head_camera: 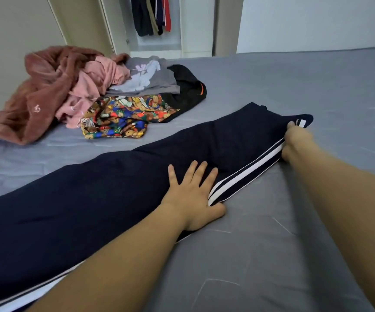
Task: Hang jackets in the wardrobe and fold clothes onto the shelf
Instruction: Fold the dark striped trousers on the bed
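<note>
fingers (194, 171) of the left hand (191, 199) lie spread and flat on the navy trousers (114, 188), thumb at the white-striped edge. fingers of the right hand (295, 140) are curled around the striped edge near the far end, pinching the cloth. trousers stretch lengthwise across the grey bed (272, 255). farther back on the bed sits a heap: a fuzzy pink robe (44, 91), a grey shirt (150, 77), a black garment (188, 88), a bear-print cloth (123, 118). beyond, the open wardrobe (195, 25) shows hanging clothes (150, 14).
</note>
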